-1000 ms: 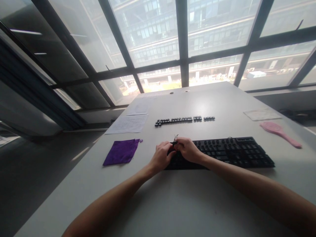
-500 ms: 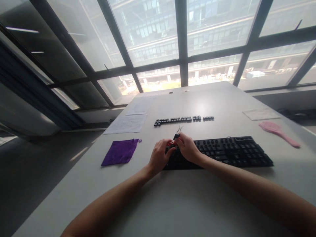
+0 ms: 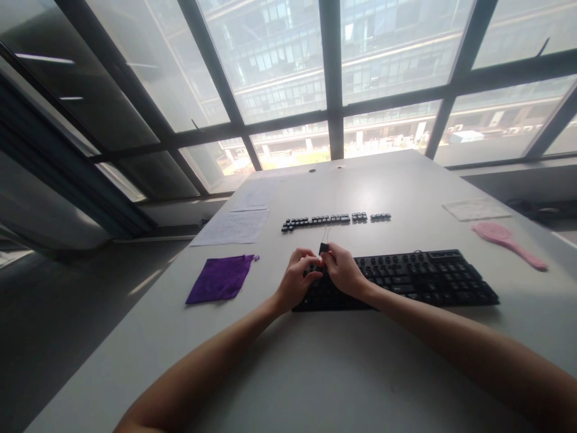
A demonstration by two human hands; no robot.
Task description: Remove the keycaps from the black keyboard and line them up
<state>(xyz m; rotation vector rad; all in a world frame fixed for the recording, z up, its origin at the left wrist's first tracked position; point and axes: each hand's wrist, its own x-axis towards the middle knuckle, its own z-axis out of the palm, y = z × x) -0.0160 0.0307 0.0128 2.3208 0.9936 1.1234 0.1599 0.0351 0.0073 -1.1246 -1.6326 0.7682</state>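
A black keyboard (image 3: 406,278) lies on the white table, its left part beneath my hands. My right hand (image 3: 345,270) is closed around a keycap puller (image 3: 323,247) with a black grip, its two thin wires pointing away from me. My left hand (image 3: 295,279) is over the keyboard's left end, thumb and fingers curled in close to the right fingertips. Whatever sits between the left fingertips is too small to make out. Beyond the keyboard, several loose black keycaps (image 3: 333,219) stand in a row.
To the left lies a purple drawstring pouch (image 3: 220,278), with printed paper sheets (image 3: 232,227) behind it. At the right are a pink hairbrush (image 3: 507,242) and a flat pale cloth or pouch (image 3: 476,209). Windows (image 3: 279,60) rise behind the table (image 3: 360,180).
The keycap puller has tilted slightly left, its wires now further apart. My left hand has shifted a little to the right, its fingers loosening slightly. The keyboard's left edge shows more.
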